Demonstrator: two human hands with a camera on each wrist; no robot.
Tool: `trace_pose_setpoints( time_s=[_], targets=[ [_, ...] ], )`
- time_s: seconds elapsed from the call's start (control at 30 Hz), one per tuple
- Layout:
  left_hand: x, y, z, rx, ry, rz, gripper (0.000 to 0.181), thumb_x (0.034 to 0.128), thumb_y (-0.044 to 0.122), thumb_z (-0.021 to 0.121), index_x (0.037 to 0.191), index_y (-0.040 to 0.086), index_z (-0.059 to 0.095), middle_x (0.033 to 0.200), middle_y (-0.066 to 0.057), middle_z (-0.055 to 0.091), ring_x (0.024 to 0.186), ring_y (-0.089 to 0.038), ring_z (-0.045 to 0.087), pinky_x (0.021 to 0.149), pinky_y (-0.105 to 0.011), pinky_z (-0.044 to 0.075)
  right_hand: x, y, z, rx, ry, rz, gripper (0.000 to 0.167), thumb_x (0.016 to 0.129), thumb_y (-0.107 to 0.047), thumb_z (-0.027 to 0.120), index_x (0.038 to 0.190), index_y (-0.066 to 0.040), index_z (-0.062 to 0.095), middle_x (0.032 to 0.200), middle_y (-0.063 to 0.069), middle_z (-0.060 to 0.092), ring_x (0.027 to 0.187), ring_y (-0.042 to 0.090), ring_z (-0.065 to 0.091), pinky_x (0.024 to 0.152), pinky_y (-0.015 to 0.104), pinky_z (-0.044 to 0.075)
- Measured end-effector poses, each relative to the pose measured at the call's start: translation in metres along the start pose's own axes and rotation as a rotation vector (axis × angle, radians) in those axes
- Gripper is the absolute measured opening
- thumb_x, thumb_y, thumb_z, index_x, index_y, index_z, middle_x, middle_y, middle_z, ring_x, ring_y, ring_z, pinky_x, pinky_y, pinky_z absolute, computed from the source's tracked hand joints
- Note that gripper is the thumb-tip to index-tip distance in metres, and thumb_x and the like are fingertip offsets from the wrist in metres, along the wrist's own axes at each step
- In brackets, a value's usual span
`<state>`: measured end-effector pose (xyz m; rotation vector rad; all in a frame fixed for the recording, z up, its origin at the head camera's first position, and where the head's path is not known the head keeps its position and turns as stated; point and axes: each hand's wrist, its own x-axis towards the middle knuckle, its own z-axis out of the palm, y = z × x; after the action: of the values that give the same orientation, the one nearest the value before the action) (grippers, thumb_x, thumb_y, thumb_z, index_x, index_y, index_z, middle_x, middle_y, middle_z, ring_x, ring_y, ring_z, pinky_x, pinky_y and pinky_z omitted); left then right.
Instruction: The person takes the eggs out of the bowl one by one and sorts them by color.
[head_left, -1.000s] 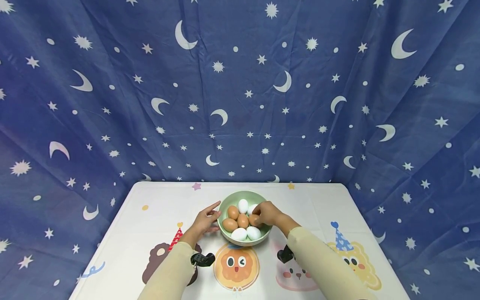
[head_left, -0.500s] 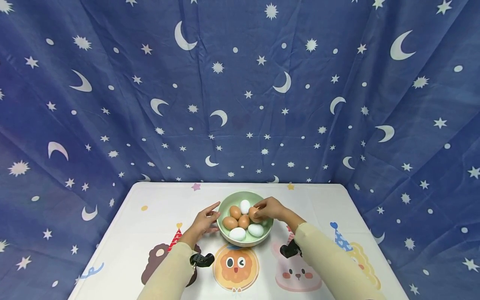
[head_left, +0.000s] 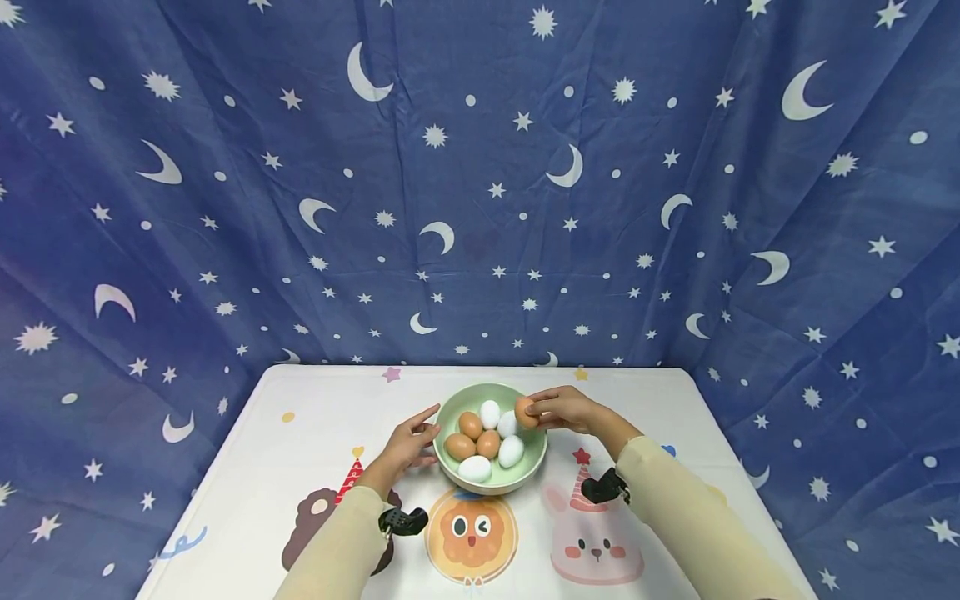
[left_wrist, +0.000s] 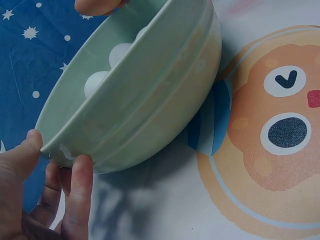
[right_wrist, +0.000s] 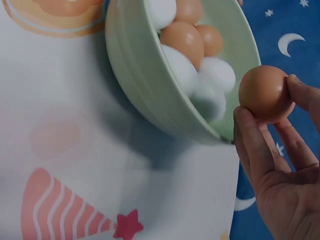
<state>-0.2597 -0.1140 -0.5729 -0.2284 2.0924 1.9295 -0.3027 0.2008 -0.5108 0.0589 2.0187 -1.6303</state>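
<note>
Pinched between the thumb and fingertips of my right hand (head_left: 566, 408) is a brown egg (right_wrist: 266, 94), held above the right rim of a pale green bowl (head_left: 491, 486). Several white eggs (head_left: 512, 451) and three brown eggs (head_left: 461, 447) lie inside that bowl. At its left side, my left hand (head_left: 407, 442) touches the rim and outer wall with spread, fairly straight digits; the left wrist view has one fingertip (left_wrist: 82, 162) against the outside of the wall.
The bowl stands on a white tablecloth (head_left: 600, 387) printed with cartoon faces and party hats. Behind the table hangs a blue curtain (head_left: 480, 317) with moons and stars. A black wrist camera (head_left: 602, 487) sits on the right sleeve, another (head_left: 405, 522) on the left.
My right hand has lifted the brown egg from among the others and carried it up and right to the rim. White eggs on the right side have shifted. The left hand stays put.
</note>
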Motion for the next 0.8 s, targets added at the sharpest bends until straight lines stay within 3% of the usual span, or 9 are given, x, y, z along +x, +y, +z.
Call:
trace_pose_setpoints(
  time_s=[0.27,0.57,0.8],
  targets=[
    [0.000,0.000,0.000,-0.004,-0.004,0.000,0.049,0.0989,0.015,0.060,0.146,0.020,0.050,0.114,-0.012,0.053,0.095,-0.019,0.064,0.068,-0.034,0.066,-0.002,0.006,-0.023,0.124,0.038,0.026,0.050,0.092,-0.003,0.065,0.137,0.011,0.049,0.110,0.017,0.065,0.086,0.020,0.070,0.084,0.031,0.063],
    [0.002,-0.001,0.000,-0.018,-0.007,0.003,0.048,0.0993,0.014,0.059,0.146,0.019,0.050,0.112,-0.012,0.052,0.097,-0.022,0.065,0.070,-0.036,0.066,0.001,0.028,-0.050,0.089,0.114,0.084,0.054,0.092,-0.009,0.069,0.139,0.008,0.048,0.110,0.014,0.065,0.084,0.017,0.068,0.082,0.031,0.063],
    [0.004,-0.003,-0.001,-0.003,-0.019,-0.001,0.048,0.1003,0.017,0.058,0.147,0.021,0.048,0.114,-0.012,0.051,0.096,-0.019,0.066,0.072,-0.036,0.066,0.010,0.050,-0.057,0.066,0.181,0.107,0.055,0.090,-0.009,0.071,0.137,0.011,0.049,0.100,0.010,0.067,0.080,0.014,0.067,0.076,0.027,0.064]
  ],
)
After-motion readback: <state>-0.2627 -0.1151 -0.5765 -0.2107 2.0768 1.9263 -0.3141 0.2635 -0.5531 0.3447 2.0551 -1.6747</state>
